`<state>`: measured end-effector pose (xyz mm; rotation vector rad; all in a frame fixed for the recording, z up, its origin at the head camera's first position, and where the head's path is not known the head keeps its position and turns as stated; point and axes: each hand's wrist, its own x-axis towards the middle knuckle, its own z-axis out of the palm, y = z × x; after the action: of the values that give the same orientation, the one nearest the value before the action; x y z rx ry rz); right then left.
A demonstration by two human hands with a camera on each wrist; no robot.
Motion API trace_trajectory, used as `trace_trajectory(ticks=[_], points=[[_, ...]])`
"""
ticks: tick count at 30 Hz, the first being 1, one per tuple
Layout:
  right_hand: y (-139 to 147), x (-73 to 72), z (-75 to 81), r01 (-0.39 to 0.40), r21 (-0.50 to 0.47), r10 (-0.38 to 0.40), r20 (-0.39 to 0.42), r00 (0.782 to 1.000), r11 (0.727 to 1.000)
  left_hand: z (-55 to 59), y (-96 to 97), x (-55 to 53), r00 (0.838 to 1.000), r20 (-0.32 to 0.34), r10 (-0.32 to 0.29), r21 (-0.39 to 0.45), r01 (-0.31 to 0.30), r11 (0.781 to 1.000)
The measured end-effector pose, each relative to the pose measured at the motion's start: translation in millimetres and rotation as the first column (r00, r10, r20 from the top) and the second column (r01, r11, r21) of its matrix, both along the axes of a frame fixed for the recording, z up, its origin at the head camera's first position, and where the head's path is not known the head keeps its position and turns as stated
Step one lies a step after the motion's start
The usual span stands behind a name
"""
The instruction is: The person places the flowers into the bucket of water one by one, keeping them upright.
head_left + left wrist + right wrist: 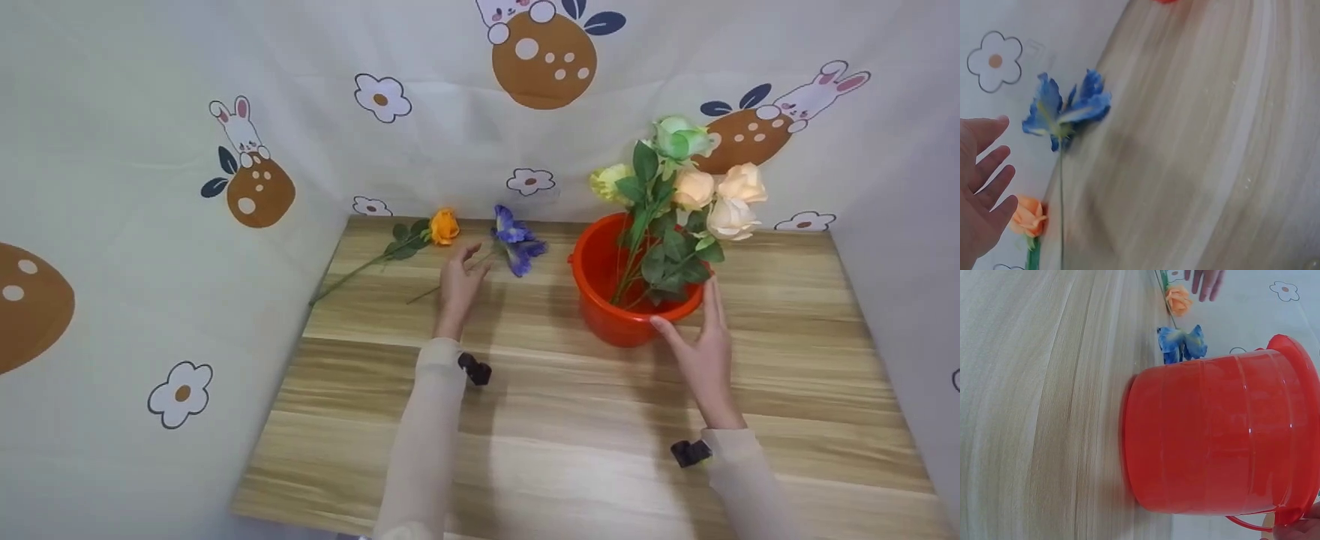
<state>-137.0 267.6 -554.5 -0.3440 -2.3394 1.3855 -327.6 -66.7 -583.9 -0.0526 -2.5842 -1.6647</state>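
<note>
My left hand [459,285] hovers over the thin stem of a blue-purple artificial flower [517,241], fingers loosely bent and holding nothing. In the left wrist view that hand [982,185] is apart from the blue bloom [1064,109]. An orange artificial rose [444,226] lies to its left, its green stem slanting toward me. On the right stands a red bucket [611,322] with several artificial flowers in it: peach roses [731,217], a green rose [681,139] and a yellow bloom [611,184]. My right hand [705,356] holds the bucket's near right rim between thumb and fingers.
The wood-grain table [555,427] meets a pale patterned cloth [442,142] at the back and sides. The bucket's thin red handle [1247,524] hangs by the rim in the right wrist view. Small black devices [475,369] sit on both wrists.
</note>
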Motion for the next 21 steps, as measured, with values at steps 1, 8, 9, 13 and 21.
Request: trace_trajectory(ticks=[1, 8, 9, 13, 21], points=[[0, 0.3, -0.5, 0.000, -0.001, 0.000, 0.005, 1.000, 1.000, -3.1, -2.6, -0.1, 1.000, 0.019, 0.005, -0.004, -0.005, 1.000], [0, 0.2, -0.2, 0.001, -0.002, -0.001, 0.025, 1.000, 1.000, -22.3, -16.2, -2.9, 0.995, 0.100, 0.003, 0.007, -0.004, 1.000], [0, 0.0, -0.1, 0.002, 0.000, -0.002, 0.025, 1.000, 1.000, -24.1, -17.6, -2.8, 0.994, 0.113, 0.003, 0.007, -0.004, 1.000], [0, -0.5, -0.7, 0.002, 0.001, -0.002, 0.027, 1.000, 1.000, -29.8, -22.5, -2.4, 0.991, 0.132, 0.022, -0.096, -0.009, 0.995], [1, -1.5, -2.3, 0.002, 0.010, -0.002, -0.013, 1.000, 1.000, -35.4, -24.3, -1.6, 0.989, 0.140, 0.052, -0.263, -0.013, 0.965]])
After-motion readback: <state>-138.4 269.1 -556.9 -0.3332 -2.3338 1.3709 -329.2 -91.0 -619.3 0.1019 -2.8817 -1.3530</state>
